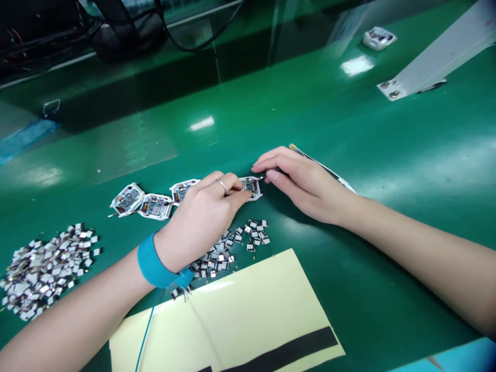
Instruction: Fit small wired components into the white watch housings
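**Left hand (pixel 203 219) and right hand (pixel 306 186) at white-framed board (pixel 254 188), green bench (pixel 406 170)**

Board sits mid-bench, partly under left fingers, just beside right ones. Left fingers bent onto it; grasping or only touching, can't tell. Right fingers curled, thumb close to forefinger; can't tell if they grip the short lead (pixel 260 178) at the board's edge. More framed boards (pixel 155 205) in a row to the left. Bench glossy, light glare on it. Yellow sheet (pixel 232 315) with black strip (pixel 287 352) at near side; small parts (pixel 247 229) loose beyond it, bigger pile (pixel 50 271) far left. Back right: white support leg (pixel 445 57), another white housing (pixel 378 39) near it. Back left: dark equipment (pixel 127 31), black cable (pixel 189 50).
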Motion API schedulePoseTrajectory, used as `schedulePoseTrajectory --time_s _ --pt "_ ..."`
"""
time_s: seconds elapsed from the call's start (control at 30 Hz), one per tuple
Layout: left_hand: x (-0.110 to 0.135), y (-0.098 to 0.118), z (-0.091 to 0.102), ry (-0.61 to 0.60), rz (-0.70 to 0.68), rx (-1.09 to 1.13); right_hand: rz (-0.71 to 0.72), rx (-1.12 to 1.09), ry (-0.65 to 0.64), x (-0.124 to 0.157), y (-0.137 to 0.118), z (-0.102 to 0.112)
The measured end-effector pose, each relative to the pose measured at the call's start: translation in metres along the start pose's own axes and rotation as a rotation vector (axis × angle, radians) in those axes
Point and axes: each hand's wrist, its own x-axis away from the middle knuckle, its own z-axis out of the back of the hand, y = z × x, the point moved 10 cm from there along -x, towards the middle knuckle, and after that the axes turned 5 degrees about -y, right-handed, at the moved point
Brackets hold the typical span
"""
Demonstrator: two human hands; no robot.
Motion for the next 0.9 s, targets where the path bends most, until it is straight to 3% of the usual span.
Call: schedulePoseTrajectory --time_s 0.23,0.63,0.9 --pt "0.001 0.001 -0.001 0.013 -0.022 -0.021 -0.003 0.090 0.168 0.009 0.001 0.018" --pt "0.003 -0.001 -0.003 0.023 -0.013 -0.016 0.054 0.043 0.309 0.013 -0.017 0.031" --pt "0.002 -0.001 -0.004 0.018 -0.005 -0.001 0.060 0.054 0.229 0.008 -0.020 0.018"
